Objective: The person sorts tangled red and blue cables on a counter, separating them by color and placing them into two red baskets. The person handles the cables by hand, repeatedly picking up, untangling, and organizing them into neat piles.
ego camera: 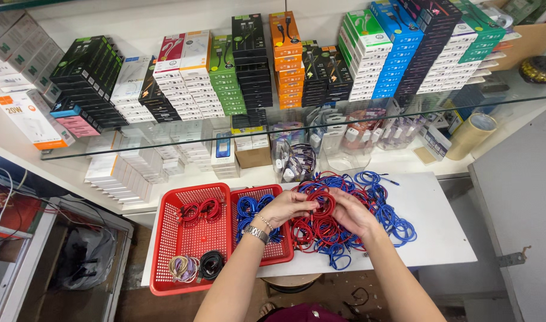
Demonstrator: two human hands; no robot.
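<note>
My left hand and my right hand meet over a pile of coiled red and blue cables on a white board. Both hands pinch the same red cable coil between their fingers. A silver watch and a bracelet sit on my left wrist. Left of the pile stand two red mesh baskets: the larger basket holds red coils, a pale coil and a black coil; the smaller basket holds blue coils.
A glass shelf above carries rows of small boxed accessories in many colours. Under it are more white boxes, bagged cables and a roll of tape. A grey panel stands at the right. Loose wires lie at the lower left.
</note>
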